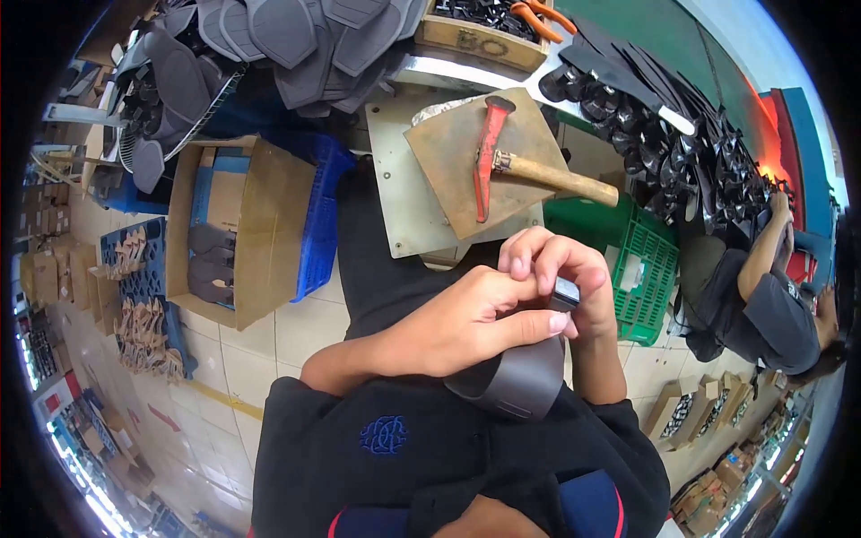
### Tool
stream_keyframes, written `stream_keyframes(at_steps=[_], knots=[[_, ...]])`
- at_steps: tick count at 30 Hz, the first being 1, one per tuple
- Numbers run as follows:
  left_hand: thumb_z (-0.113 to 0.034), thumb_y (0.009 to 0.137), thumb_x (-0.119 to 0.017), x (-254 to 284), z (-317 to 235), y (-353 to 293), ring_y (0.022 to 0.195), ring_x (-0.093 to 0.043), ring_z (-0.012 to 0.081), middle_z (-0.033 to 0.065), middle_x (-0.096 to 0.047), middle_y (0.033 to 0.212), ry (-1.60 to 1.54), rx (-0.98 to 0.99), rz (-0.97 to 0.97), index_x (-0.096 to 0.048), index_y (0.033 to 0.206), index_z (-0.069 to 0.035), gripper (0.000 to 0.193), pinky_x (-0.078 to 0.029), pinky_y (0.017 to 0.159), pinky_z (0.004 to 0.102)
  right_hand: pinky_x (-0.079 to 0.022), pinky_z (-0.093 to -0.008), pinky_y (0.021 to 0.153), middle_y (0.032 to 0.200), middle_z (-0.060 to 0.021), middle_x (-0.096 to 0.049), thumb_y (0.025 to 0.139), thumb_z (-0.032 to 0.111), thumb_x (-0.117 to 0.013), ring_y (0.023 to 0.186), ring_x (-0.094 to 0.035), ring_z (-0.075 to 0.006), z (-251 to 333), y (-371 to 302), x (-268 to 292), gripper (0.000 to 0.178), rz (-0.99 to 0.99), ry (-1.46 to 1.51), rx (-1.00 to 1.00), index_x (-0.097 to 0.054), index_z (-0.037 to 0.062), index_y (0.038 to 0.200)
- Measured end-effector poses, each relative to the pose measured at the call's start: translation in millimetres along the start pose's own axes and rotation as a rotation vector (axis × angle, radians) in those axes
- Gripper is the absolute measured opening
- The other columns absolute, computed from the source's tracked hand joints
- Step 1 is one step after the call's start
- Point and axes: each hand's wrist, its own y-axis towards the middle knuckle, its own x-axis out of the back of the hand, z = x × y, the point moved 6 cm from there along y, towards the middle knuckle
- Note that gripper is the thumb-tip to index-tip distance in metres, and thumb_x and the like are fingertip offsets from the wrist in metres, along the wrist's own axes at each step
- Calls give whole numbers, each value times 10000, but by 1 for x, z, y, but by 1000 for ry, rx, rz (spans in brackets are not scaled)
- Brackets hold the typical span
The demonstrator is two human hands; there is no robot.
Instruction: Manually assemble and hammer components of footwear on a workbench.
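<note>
Close to my chest, both hands are closed on a dark, curved shoe part [529,381], whose broad smooth end hangs below the fingers. A small dark block end [564,294] of it shows between the fingertips; the middle is hidden. My left hand [471,325] reaches across from the left, its thumb laid along the part. My right hand [578,282] curls around the block end, fingers bent. Just beyond them, a hammer [556,177] with a red head and wooden handle lies on a brown board [448,148], which rests on a pale metal plate [395,202].
Grey soles [282,36] are heaped at the far left. A cardboard box [278,224] in a blue crate [321,220] stands left, a green crate [659,269] right. Orange-handled pliers [543,20] lie on a wooden tray [475,40]. Glossy black heels [659,161] line the right; another person [762,296] works beyond.
</note>
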Motion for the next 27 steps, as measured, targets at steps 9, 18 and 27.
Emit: stream_keyframes(at_steps=[9,18,27], knots=[[-221,1019,-521,-9,6,5,940,-608,176,94,-665,940,-101,79,23,-665,1007,48,306,-460,889,306,-456,-412,899,935,-128,-620,896,659,-530,978,-563,-271,3,-6,1,658,-66,-51,75,-634,10,871],[-285,1052,-447,-16,4,-4,1180,-508,227,154,-549,1225,-142,235,195,-569,1198,43,379,-383,1028,338,-378,-440,998,820,-32,-632,953,543,-564,894,-557,-227,7,-1,-11,498,-50,75,73,-626,82,775],[-224,1039,-467,-15,4,0,1102,-563,187,102,-612,1080,-155,218,235,-597,1130,33,302,-409,997,328,-406,-481,972,803,-87,-646,940,607,-517,873,-602,-269,7,-2,-10,592,-112,44,184,-617,48,773]])
